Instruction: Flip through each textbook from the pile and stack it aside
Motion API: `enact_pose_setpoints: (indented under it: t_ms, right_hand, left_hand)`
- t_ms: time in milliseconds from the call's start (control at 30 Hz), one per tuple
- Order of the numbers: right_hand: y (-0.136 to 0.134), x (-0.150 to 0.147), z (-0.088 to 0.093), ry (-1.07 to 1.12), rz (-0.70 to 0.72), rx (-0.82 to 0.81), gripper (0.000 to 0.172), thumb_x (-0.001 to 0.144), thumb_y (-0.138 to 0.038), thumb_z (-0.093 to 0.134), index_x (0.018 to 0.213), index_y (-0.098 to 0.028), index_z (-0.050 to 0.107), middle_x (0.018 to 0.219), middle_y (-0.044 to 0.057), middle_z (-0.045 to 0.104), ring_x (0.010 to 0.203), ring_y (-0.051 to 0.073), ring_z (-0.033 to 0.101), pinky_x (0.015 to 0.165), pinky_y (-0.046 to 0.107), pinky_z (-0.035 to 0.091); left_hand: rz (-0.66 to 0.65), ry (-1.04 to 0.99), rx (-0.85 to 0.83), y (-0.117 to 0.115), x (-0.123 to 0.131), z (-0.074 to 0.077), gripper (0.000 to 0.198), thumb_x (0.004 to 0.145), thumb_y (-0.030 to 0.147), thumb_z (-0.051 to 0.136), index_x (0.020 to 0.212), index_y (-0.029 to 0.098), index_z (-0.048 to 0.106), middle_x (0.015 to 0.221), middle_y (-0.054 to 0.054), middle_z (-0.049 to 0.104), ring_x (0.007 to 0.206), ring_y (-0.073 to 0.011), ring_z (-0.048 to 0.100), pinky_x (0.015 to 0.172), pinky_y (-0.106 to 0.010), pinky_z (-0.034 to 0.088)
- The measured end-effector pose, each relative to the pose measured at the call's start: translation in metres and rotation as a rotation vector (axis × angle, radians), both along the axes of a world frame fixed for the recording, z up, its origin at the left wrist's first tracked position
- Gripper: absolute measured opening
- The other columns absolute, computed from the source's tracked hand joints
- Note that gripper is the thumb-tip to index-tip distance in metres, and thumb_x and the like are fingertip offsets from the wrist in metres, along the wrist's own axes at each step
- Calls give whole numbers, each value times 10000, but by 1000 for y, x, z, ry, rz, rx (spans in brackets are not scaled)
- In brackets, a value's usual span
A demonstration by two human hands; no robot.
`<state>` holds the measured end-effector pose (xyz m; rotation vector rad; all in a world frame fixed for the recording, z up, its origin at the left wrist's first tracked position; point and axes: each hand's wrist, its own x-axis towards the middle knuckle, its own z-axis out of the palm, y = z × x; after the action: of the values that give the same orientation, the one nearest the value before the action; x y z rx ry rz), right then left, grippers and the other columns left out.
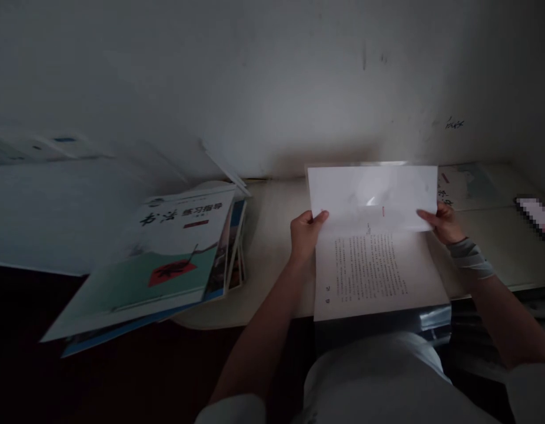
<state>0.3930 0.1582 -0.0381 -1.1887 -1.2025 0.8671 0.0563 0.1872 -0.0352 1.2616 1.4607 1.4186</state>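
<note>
Nearest: clear film juts past the near end of an open paperback book, loose and unfolded. The book's printed page faces up; its near end overhangs the worktop. Its white cover panel, at the far end, stands raised and seems sheathed in film.

Progress (judged): partway. Far panel looks covered; near film is not yet folded in.

Pose: forearms reach forward, converging on the book. Left hand pinches the panel's left edge, thumb on the near face; right hand pinches the right edge likewise, grey band at its wrist. Fingers behind mostly hidden.

Beyond: textbook stack to the left, well apart; another textbook behind the right hand; white wall at the back.
</note>
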Motion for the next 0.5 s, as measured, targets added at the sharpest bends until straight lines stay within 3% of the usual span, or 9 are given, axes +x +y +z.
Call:
enact_pose_setpoints:
  t_ms: [100,233,300,400,500]
  right_hand:
    - [-1,-3,-1,-50,-110,-15,315,585,-436,775,739,-188,655,747,9,676,652,167,592,648,336,507]
    - [4,-11,-1,-87,-293,12,312,633,-470,727,674,-177,628,638,3,630,579,159,549,560,323,485]
    - [10,-14,0,-75,-315,13,317,622,-478,731,638,-185,612,603,-7,613,556,154,535,545,320,485]
    - [21,-14,-1,3,-243,14,289,633,-471,734,674,-201,640,656,-9,647,588,161,564,609,339,512]
    - [30,-6,-1,93,-27,-24,267,623,-439,758,765,-227,682,773,-16,696,659,164,608,730,373,525]
  left_hand:
    - [1,-24,4,3,1,-1,485,700,522,639,478,189,366,488,63,291,457,-64,278,429,-214,208]
    - [-223,-143,30,-1,0,2,332,651,478,696,703,171,581,647,26,535,573,-98,467,532,-221,353]
    - [-267,-156,-11,-2,1,3,328,590,418,744,748,158,619,678,16,577,593,-106,496,555,-229,370]
    - [-150,-136,-28,4,3,6,271,601,388,731,647,153,603,586,37,529,531,-88,451,500,-217,326]
    - [-92,-177,9,14,4,12,289,633,422,709,617,168,572,549,47,503,511,-86,441,475,-210,316]
